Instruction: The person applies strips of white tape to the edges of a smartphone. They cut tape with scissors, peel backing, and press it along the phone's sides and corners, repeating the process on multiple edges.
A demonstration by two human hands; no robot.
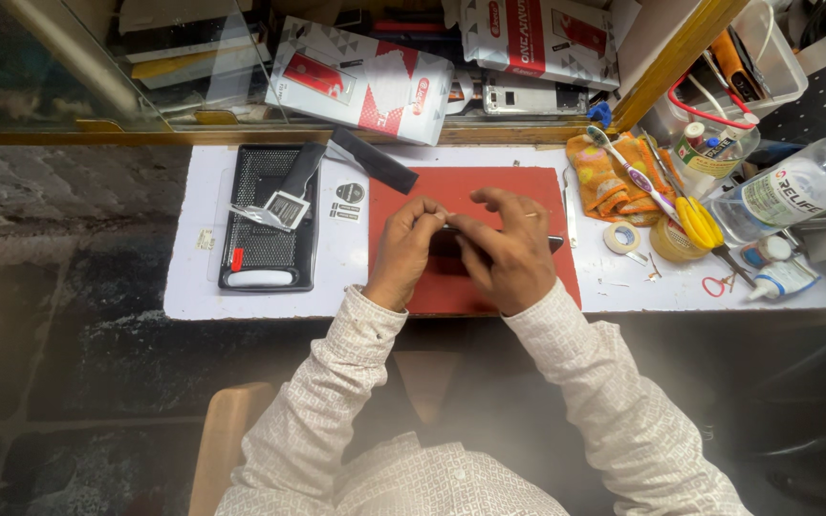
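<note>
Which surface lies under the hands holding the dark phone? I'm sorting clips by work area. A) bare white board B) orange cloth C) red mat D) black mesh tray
C: both the left hand and right hand grip the dark phone above the red mat; the black mesh tray lies further left.

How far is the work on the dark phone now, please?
Set out: red mat, black tray, tape roll, toothbrush. In hand: left hand and right hand pinch the dark phone over the mat. How much remains cannot be told; the hands hide most of it.
</note>
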